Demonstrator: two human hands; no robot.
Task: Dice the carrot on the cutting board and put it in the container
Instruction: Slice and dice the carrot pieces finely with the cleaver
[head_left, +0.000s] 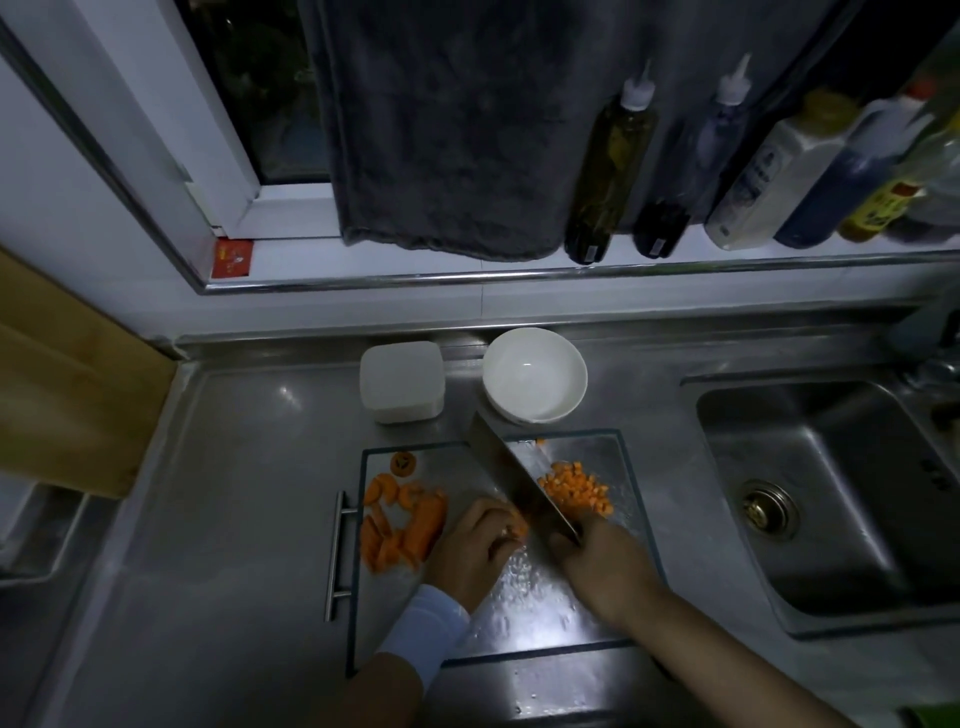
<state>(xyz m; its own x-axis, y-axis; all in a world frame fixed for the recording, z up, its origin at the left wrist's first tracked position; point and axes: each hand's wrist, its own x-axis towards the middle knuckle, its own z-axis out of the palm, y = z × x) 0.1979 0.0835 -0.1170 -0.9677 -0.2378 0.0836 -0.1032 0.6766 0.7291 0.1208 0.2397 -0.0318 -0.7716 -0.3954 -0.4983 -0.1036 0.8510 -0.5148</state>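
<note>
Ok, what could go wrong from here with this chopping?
1. The left hand pins a small carrot piece right against the cleaver; a slip could cut that hand.
2. The glass cutting board looks wet and shiny, so pieces may slide.
3. The diced carrot lies near the board's right edge and could scatter onto the counter.

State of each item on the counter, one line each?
diced carrot: piled right of knife.
carrot strips: uncut, left on cutting board.
knife: blade on board, gripped by right hand.
left hand: holds carrot piece at blade.
bowl: upright, no carrot.
container: looks lidded.
</note>
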